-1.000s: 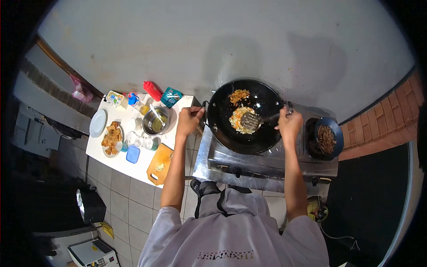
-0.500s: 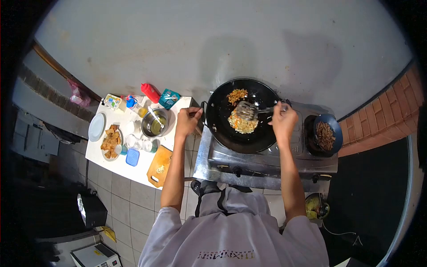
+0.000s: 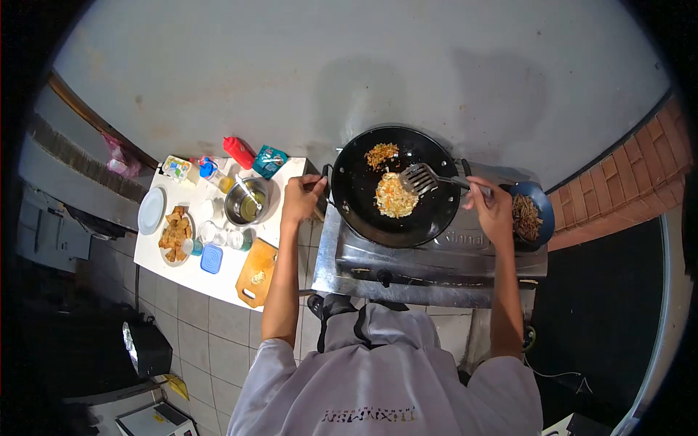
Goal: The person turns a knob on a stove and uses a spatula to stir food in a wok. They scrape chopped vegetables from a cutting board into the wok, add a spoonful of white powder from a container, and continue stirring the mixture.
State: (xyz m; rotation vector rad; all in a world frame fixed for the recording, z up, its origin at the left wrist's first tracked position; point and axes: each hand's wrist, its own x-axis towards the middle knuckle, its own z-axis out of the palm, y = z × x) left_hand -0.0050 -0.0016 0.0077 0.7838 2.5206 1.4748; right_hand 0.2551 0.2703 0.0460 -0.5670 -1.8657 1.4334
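A large black wok sits on the steel gas stove. My left hand is closed at the wok's left handle. My right hand grips a slotted metal spatula, whose head rests at the right edge of a pale mound of egg-like food with orange bits. Above that mound, a smaller heap of browned bits lies apart from it in the wok.
A small dark pan with brown strips stands right of the wok. The white table on the left holds a steel bowl, a cutting board, a plate of fried pieces, a red bottle and several containers.
My right hand has moved right with the spatula, whose slotted head now shows clearly beside the mound. The pale mound looks more gathered. My left hand stays at the handle.
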